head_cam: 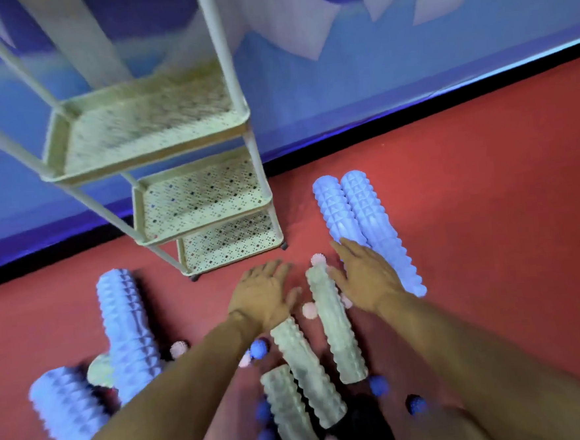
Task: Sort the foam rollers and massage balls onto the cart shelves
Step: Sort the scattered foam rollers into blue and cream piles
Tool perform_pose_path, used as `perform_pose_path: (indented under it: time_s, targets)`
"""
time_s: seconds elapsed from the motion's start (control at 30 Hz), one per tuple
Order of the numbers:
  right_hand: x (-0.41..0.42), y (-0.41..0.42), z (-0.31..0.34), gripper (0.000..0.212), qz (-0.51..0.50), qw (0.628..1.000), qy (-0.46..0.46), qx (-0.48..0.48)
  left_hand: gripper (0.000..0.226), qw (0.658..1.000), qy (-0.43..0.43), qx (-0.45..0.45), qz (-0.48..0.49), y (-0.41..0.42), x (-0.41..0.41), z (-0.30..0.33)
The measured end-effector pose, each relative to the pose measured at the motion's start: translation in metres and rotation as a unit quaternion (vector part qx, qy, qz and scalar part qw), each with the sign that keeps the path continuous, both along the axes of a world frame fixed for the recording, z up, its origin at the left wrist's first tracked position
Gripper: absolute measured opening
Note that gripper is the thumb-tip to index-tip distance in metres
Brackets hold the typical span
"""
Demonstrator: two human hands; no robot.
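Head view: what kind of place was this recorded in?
Probably a gym or play room: a red matted floor, a blue wall painted with white shapes, and ridged foam rollers with small spiky massage balls beside a cream perforated-shelf cart.

The whole view is smeared by motion, worst on the cart (158, 126), whose posts run off the top edge so its upper part is out of sight. Its top shelf's holes blur into streaks. The left hand (264, 295) covers the far end of a green roller (306, 370), and the right hand (368, 276) hides the near end of a blue roller (337, 209). Another green roller (290, 415) is cut off by the bottom edge. A pale green piece (100, 370) sits mostly hidden behind the blue rollers at left. The small balls near the bottom edge (262, 410) are too blurred to make out, and a dark shape (361, 424) beside them I cannot identify.
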State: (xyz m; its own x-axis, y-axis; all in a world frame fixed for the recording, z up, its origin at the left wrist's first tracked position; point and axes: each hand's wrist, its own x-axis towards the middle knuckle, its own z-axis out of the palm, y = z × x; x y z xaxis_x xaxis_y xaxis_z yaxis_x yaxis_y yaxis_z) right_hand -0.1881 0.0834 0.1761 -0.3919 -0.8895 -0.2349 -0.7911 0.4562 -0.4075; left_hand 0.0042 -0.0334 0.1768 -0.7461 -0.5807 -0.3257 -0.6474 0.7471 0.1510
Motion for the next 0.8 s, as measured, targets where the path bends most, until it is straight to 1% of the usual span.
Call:
perform_pose_path:
  time_s: [0.1, 0.17, 0.27, 0.33, 0.47, 0.53, 0.63, 0.67, 0.77, 0.8]
  targets:
    - [0.058, -0.016, 0.051, 0.062, 0.048, 0.998, -0.011, -0.028, 0.07, 0.998, -0.001, -0.018, 0.062, -0.006, 0.064, 0.036]
    - [0.102, -0.025, 0.078, 0.061, 0.067, 0.996, -0.024, -0.056, 0.071, 0.988, 0.036, -0.011, 0.148, -0.005, 0.103, 0.051]
    - [0.167, -0.032, 0.1, 0.059, 0.089, 0.992, -0.049, -0.076, 0.063, 0.947, 0.135, 0.028, 0.289, 0.011, 0.154, 0.06]
    - [0.201, -0.033, 0.101, 0.059, 0.107, 0.989, -0.071, -0.073, 0.062, 0.924, 0.163, 0.05, 0.341, 0.019, 0.182, 0.057]
    - [0.242, -0.031, 0.085, 0.06, 0.134, 0.987, -0.089, -0.024, 0.067, 0.891, 0.169, 0.09, 0.412, 0.014, 0.225, 0.046]
    - [0.253, -0.034, 0.079, 0.062, 0.174, 0.982, -0.075, 0.0, 0.068, 0.875, 0.165, 0.098, 0.445, 0.006, 0.244, 0.04]
    - [0.262, -0.047, 0.079, 0.063, 0.238, 0.97, -0.037, -0.002, 0.072, 0.853, 0.144, 0.108, 0.49, -0.004, 0.268, 0.025]
    - [0.264, -0.053, 0.08, 0.063, 0.25, 0.968, -0.03, -0.004, 0.074, 0.842, 0.14, 0.118, 0.508, -0.009, 0.275, 0.017]
    - [0.265, -0.07, 0.078, 0.063, 0.269, 0.963, -0.019, -0.001, 0.081, 0.786, 0.141, 0.172, 0.577, -0.024, 0.287, -0.009]
    - [0.265, -0.076, 0.076, 0.063, 0.272, 0.962, -0.02, 0.003, 0.084, 0.772, 0.126, 0.182, 0.596, -0.028, 0.29, -0.021]
